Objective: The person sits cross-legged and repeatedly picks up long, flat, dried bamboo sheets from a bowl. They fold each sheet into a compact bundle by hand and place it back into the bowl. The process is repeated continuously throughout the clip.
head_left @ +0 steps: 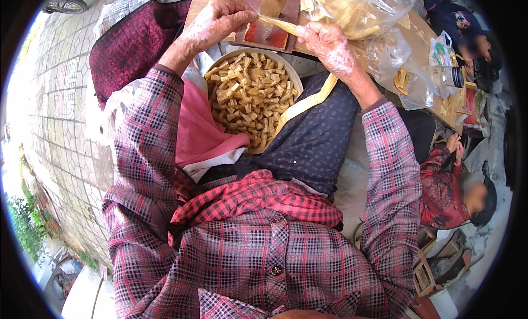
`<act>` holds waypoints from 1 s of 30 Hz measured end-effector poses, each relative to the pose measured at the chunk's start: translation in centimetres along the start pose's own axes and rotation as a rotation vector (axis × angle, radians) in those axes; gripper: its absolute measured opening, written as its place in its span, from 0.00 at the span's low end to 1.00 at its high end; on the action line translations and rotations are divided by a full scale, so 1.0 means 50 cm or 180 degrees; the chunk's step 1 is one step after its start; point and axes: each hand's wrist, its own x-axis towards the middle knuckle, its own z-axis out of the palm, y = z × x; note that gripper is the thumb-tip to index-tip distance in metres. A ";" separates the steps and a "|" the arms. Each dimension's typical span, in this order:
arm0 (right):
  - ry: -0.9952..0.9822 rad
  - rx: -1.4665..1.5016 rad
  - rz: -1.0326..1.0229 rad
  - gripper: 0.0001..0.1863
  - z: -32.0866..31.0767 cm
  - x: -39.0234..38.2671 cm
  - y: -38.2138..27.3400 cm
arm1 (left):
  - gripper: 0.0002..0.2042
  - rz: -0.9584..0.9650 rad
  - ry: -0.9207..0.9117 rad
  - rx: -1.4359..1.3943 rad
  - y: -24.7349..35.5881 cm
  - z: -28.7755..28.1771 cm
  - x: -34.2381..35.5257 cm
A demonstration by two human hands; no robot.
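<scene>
My left hand [223,23] pinches one end of a flat, pale yellow strip [281,25] between thumb and fingers. My right hand [330,47] grips it a short way along, so that part is stretched between both hands over the table's near edge. From behind my right wrist a yellow tail [311,102] hangs across my dark patterned trouser leg to the basin; whether it is the same strip cannot be told. Below the hands, a round pale basin [298,82] sits at my lap, filled with short, thick yellow-brown pieces [250,93].
Ahead is a wooden table [418,30] with a reddish-brown board [272,36], a plastic bag of yellow strips [352,11] and a clear jar with a black lid [446,76]. A dark red cloth [135,49] bulges at left. Two people [448,192] [459,30] sit at right.
</scene>
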 end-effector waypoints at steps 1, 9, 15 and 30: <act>-0.0036 0.0017 -0.0137 0.13 -0.004 -0.001 -0.001 | 0.13 0.0001 0.0022 -0.0032 -0.001 -0.002 0.003; 0.0188 0.0033 -0.0195 0.12 -0.007 0.018 0.030 | 0.14 -0.0018 0.0109 0.0052 -0.037 -0.012 0.038; 0.0188 0.0159 -0.0191 0.14 0.000 0.015 0.050 | 0.15 -0.0076 0.0220 -0.0116 -0.061 0.011 0.045; 0.0479 0.0507 0.0488 0.13 -0.009 -0.092 0.056 | 0.16 -0.0273 0.0535 0.0297 -0.104 -0.018 -0.108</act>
